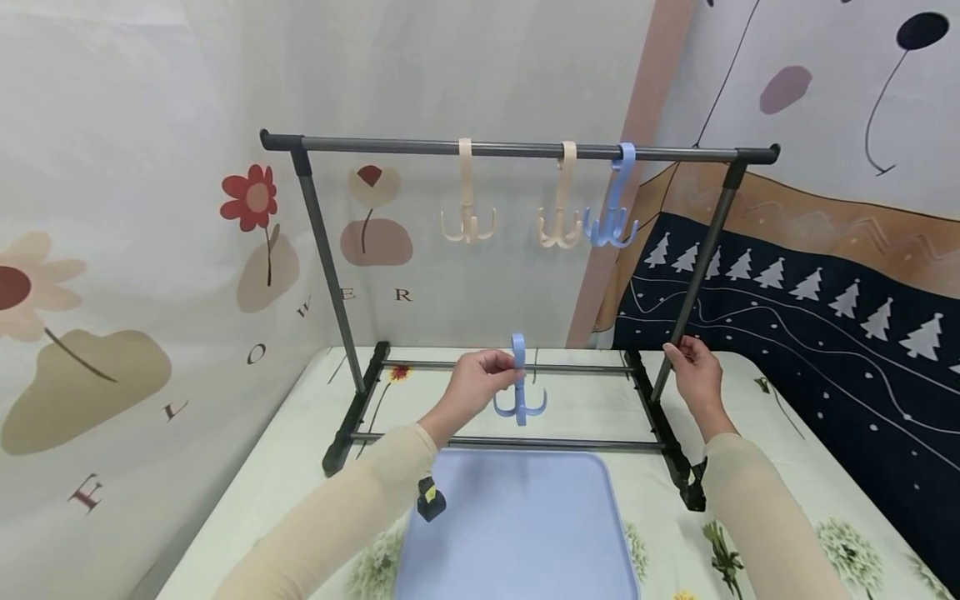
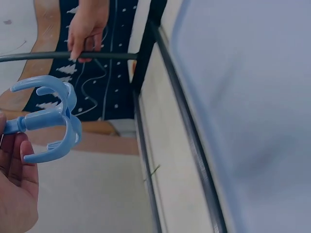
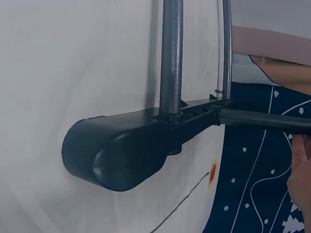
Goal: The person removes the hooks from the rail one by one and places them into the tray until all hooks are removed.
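My left hand [image 1: 472, 385] pinches the stem of a blue multi-prong hook [image 1: 521, 407], which hangs upright with its prongs down, above the rack's base. In the left wrist view the prongs of this hook [image 2: 68, 119] spread out past the fingers. My right hand [image 1: 697, 379] grips the right post [image 1: 703, 267] of a dark metal rack, low on the post, thumb on one side and fingers on the other. On the rack's top bar [image 1: 375, 146] hang two cream hooks [image 1: 467, 187] and one blue hook [image 1: 617, 196], all right of the bar's middle or near it.
A light blue tray [image 1: 517, 525] lies in front of the rack. The rack's black feet [image 1: 352, 421] stand on a flower-patterned cloth [image 1: 247, 500]. Printed drapes [image 1: 150, 167] close off the back and sides.
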The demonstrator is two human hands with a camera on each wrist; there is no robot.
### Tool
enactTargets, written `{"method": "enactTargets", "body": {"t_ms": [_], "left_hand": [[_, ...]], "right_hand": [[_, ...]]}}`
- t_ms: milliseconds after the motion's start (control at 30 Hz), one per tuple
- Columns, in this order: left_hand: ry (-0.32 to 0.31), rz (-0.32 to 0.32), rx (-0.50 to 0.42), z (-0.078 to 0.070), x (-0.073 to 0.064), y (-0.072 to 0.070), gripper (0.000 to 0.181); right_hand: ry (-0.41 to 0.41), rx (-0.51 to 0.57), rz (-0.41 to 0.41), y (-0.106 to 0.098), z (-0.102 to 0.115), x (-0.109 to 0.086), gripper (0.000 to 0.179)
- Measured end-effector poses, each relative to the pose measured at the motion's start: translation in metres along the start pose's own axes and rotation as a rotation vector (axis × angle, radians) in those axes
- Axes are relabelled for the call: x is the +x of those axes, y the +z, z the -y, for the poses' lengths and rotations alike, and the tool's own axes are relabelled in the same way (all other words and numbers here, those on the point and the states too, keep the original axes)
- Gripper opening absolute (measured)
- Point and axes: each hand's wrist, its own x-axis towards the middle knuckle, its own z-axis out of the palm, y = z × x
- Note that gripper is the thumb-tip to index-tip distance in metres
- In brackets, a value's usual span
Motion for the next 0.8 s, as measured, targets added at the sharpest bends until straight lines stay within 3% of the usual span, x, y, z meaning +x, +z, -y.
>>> {"method": "enactTargets", "body": {"t_ms": [467, 800], "left_hand": [[-0.029, 0.127, 0.101, 0.027, -0.014, 0.041, 0.005], [-0.045, 0.174, 0.142, 0.048, -0.02, 0.064, 0.004]], "right_hand": [[0.005, -0.003, 0.014, 0.001, 0.0, 0.001, 0.047], [0.011, -0.006, 0.01, 0.0, -0.001, 0.001, 0.048]]}}
